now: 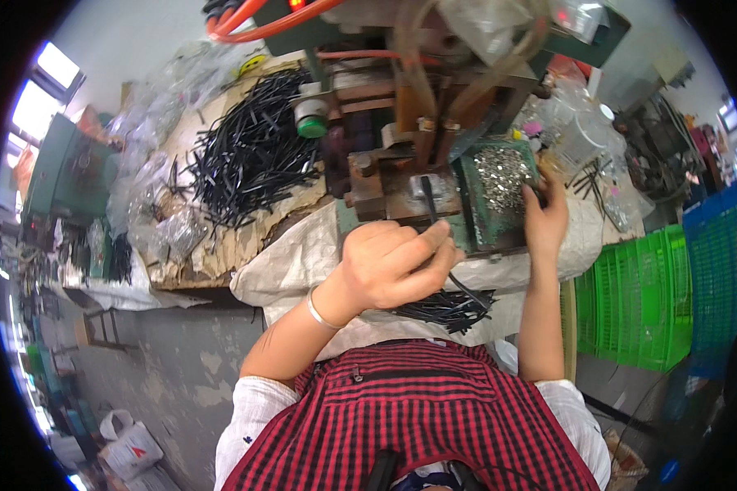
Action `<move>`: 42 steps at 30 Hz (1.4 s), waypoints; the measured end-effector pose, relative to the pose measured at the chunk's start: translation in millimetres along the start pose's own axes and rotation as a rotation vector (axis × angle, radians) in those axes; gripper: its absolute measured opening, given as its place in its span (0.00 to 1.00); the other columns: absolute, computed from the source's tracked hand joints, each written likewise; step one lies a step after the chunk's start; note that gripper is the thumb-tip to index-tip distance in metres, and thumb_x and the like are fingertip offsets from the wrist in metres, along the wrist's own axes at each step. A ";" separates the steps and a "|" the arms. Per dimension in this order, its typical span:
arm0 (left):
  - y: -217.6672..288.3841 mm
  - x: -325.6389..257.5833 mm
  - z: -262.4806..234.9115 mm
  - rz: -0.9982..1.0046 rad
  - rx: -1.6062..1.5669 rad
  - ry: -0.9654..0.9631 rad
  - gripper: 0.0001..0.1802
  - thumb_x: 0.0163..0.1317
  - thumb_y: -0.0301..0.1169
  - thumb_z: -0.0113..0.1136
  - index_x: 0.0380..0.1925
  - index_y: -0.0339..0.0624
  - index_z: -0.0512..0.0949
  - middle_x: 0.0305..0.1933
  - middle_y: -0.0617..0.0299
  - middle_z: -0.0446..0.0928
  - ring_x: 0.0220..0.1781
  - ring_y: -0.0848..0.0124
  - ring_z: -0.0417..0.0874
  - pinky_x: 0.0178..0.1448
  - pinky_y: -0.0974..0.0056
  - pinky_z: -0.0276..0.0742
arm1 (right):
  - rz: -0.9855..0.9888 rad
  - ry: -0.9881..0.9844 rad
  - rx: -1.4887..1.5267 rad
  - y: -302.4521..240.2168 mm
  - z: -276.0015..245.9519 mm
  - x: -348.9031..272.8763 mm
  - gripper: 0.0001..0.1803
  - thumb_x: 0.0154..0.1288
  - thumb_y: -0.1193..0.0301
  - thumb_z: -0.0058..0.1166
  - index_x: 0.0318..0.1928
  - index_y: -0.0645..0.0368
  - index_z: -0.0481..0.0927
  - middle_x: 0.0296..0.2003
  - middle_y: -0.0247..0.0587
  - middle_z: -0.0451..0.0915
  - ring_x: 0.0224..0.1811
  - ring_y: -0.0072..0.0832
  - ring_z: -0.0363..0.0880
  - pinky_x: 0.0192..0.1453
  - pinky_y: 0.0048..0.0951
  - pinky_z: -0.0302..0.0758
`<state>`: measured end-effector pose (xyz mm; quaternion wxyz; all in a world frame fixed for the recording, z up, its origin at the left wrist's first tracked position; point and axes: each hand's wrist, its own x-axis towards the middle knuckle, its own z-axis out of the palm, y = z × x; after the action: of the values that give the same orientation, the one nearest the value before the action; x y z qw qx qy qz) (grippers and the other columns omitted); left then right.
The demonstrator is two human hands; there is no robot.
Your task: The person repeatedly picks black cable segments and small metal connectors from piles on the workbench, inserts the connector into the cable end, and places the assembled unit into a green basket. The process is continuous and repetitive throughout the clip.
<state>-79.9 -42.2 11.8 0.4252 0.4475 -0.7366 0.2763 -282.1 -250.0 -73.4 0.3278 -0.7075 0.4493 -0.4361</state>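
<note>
Red-and-black checked apron lies nearest to the camera, and beyond it both bare hands work at a press-like machine. The left hand has its thumb and fingers pinched together on a narrow black strip. One end of this strip lies over the small silvery plate of the machine, directly below the tool parts, and the strip seems to continue below the hand. The right hand is at the right edge of a green tray, which is filled with small shiny metal pieces. Its fingers are bent, but I cannot tell if they hold a piece between them.

Left of the machine is a large loose pile of black strips; another bundle of strips lies under the left hand, near the apron.

In my judgement, the most serious danger is to the left fingers: they are near the pressing place, and if the machine closes while they reach farther, they could be pinched. The strip could also sit crooked, because only one hand guides it. A hasty movement of the right hand might spill the metal pieces.
</note>
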 end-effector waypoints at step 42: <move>-122.0 -148.9 -42.0 -1.189 -0.330 0.263 0.16 0.79 0.30 0.55 0.58 0.32 0.79 0.54 0.57 0.87 0.52 0.76 0.86 0.50 0.74 0.80 | -0.342 -0.196 0.255 -123.8 52.7 -27.2 0.07 0.65 0.80 0.62 0.43 0.63 0.87 0.42 0.42 0.89 0.46 0.30 0.86 0.53 0.28 0.78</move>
<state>80.6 -0.4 -94.6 0.6567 0.6711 -0.3365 -0.0719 -196.7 -173.9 2.5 0.3779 -0.7653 0.2302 -0.4675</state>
